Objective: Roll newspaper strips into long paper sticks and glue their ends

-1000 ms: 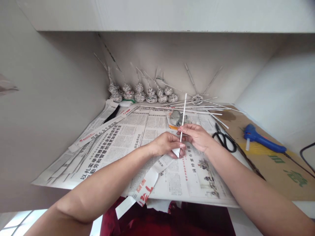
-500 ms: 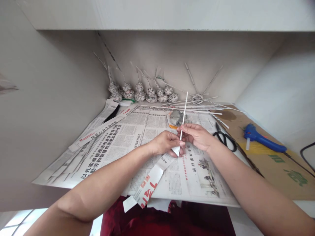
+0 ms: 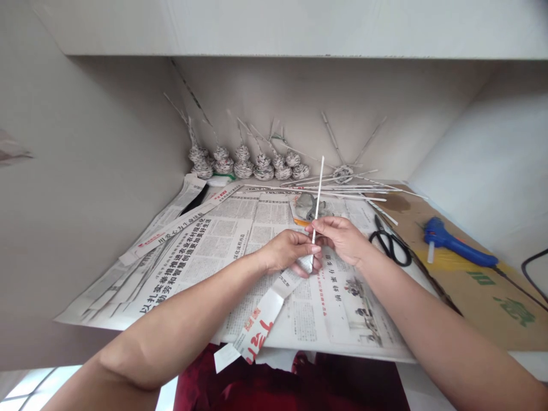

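Observation:
Between my two hands a newspaper strip (image 3: 262,325) is partly rolled into a thin white paper tube (image 3: 319,191) that points up and away from me. My left hand (image 3: 293,251) pinches the strip where it wraps into the tube's lower end. Just above it, the fingers of my right hand (image 3: 338,237) are closed around the tube. The strip's loose tail slants down to the left, past the near edge of the newspaper sheet (image 3: 231,251), with red characters on it. Beyond my hands lies a grey lump (image 3: 306,205) on a small pad.
Black scissors (image 3: 390,242) and a blue glue gun (image 3: 460,242) lie at right, the gun on cardboard (image 3: 479,319). Several woven paper gourds (image 3: 243,162) line the back. Rolled paper sticks (image 3: 342,191) lie before them; cut strips (image 3: 158,234) are at left. A shelf (image 3: 274,34) overhangs.
The tube has tilted slightly left, and both hands have shifted very little. The paper at its lower end looks more tightly wrapped under my left fingers.

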Demonstrator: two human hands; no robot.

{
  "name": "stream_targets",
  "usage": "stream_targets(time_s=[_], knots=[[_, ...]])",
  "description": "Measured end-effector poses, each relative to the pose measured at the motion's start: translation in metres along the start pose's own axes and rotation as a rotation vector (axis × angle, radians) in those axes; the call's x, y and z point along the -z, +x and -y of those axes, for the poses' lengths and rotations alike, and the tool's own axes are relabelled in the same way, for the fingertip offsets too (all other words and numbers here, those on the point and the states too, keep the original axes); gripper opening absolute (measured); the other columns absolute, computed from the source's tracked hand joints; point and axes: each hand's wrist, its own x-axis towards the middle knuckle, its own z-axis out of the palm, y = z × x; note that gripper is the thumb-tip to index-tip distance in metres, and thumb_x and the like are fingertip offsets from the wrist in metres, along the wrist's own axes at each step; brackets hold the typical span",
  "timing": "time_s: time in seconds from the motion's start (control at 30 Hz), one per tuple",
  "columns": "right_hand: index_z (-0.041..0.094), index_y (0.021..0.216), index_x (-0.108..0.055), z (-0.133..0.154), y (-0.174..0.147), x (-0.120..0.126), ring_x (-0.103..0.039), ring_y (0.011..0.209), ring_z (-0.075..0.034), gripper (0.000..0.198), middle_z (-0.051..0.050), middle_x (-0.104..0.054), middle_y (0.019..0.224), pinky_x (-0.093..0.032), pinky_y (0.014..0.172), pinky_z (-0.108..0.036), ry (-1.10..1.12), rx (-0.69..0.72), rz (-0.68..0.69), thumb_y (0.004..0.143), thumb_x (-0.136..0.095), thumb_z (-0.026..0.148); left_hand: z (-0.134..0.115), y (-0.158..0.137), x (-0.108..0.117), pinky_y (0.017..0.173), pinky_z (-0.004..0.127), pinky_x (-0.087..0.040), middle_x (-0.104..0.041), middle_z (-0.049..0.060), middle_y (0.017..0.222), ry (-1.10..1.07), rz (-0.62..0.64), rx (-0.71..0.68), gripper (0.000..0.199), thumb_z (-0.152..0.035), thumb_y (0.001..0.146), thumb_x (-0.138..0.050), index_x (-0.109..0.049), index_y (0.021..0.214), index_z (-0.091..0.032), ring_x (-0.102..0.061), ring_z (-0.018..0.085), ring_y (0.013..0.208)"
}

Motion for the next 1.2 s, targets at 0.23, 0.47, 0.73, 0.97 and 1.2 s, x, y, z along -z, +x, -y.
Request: stream_targets(time_s=[0.23, 0.47, 0.73, 0.97, 1.2], knots=[[0.020, 0.094, -0.069, -0.014, 0.011, 0.013, -0.059, 0.073, -0.018, 0.040, -0.007, -0.068, 0.090, -0.046, 0.054, -0.027, -0.415, 0.222, -0.261, 0.082, -0.051, 0.054, 0.000, 0.003, 0.005, 0.056, 0.028, -0.054, -0.066, 0.009, 0.076, -0.028, -0.048, -0.028, 0.042, -0.050, 0.070, -0.068, -0.063, 0.083, -0.011, -0.065, 0.018, 0.070], [0.018, 0.131, -0.050, -0.006, 0.033, 0.007, -0.048, 0.117, -0.029, 0.049, -0.014, -0.048, 0.134, -0.039, 0.096, -0.040, -1.211, 0.479, -0.292, 0.084, -0.051, 0.033, -0.001, 0.003, 0.006, 0.058, 0.030, -0.055, -0.066, 0.009, 0.081, -0.041, -0.012, -0.074, 0.044, -0.052, 0.068, -0.068, -0.064, 0.083, -0.011, -0.064, 0.018, 0.074], [0.020, 0.089, -0.070, -0.014, 0.062, 0.010, -0.061, 0.090, -0.024, 0.028, -0.010, -0.069, 0.094, -0.041, 0.079, -0.031, -1.383, 0.376, -0.301, 0.087, -0.044, 0.029, 0.000, 0.004, 0.006, 0.055, 0.031, -0.055, -0.065, 0.008, 0.075, -0.144, -0.006, -0.066, 0.043, -0.050, 0.068, -0.069, -0.062, 0.082, -0.011, -0.065, 0.018, 0.068], [0.018, 0.085, -0.068, -0.015, 0.062, 0.010, -0.062, 0.078, -0.024, 0.035, -0.010, -0.069, 0.082, -0.039, 0.069, -0.031, -1.452, 0.339, -0.410, 0.089, -0.040, 0.039, 0.003, 0.007, 0.007, 0.055, 0.032, -0.055, -0.067, 0.008, 0.071, -0.206, 0.006, -0.053, 0.041, -0.049, 0.069, -0.070, -0.060, 0.083, -0.012, -0.066, 0.020, 0.068], [0.019, 0.117, -0.061, -0.014, 0.044, 0.007, -0.062, 0.085, -0.025, 0.037, -0.011, -0.069, 0.084, -0.042, 0.071, -0.032, -1.470, 0.278, -0.352, 0.090, -0.038, 0.029, 0.004, 0.007, 0.008, 0.056, 0.033, -0.056, -0.066, 0.008, 0.072, -0.221, -0.016, -0.050, 0.037, -0.046, 0.072, -0.068, -0.060, 0.082, -0.011, -0.067, 0.020, 0.067]])
